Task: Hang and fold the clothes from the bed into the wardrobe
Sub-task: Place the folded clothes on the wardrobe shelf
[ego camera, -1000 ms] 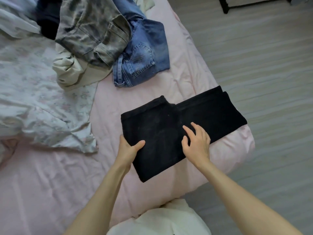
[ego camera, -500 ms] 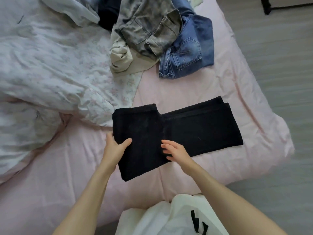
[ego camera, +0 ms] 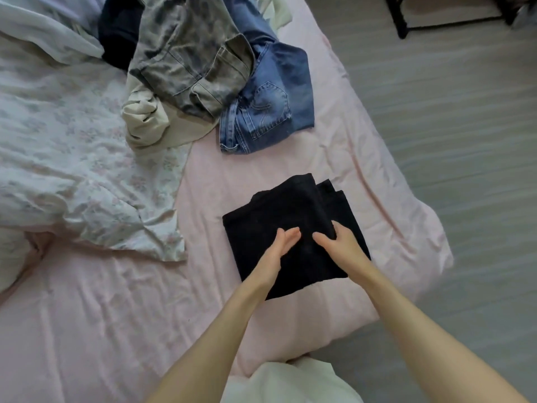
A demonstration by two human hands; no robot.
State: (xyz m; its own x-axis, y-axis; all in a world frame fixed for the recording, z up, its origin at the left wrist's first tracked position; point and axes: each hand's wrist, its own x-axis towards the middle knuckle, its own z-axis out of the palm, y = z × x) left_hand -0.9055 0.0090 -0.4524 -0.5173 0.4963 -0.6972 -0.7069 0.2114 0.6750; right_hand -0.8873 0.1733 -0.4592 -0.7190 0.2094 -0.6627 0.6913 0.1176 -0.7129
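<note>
A black garment (ego camera: 290, 205) lies folded into a compact rectangle on the pink bed sheet (ego camera: 116, 315), near the bed's right corner. My left hand (ego camera: 277, 250) rests flat on its top layer with straight fingers. My right hand (ego camera: 338, 242) holds the folded-over layer at its right side, thumb on top and fingertips tucked into the cloth. Further up the bed sits a pile of clothes: grey washed trousers (ego camera: 186, 62), blue jeans (ego camera: 267, 112), a cream garment (ego camera: 148, 123) and a dark navy piece (ego camera: 119, 33). No wardrobe is in view.
A crumpled floral duvet (ego camera: 58, 141) covers the bed's left side. Grey floor (ego camera: 465, 141) runs along the right of the bed. A black furniture frame (ego camera: 401, 21) stands at the top right. White clothing on my body (ego camera: 290, 385) shows at the bottom edge.
The right half of the black garment has been folded over onto the left half, making it about half as wide. My left hand moved from its left edge onto the top.
</note>
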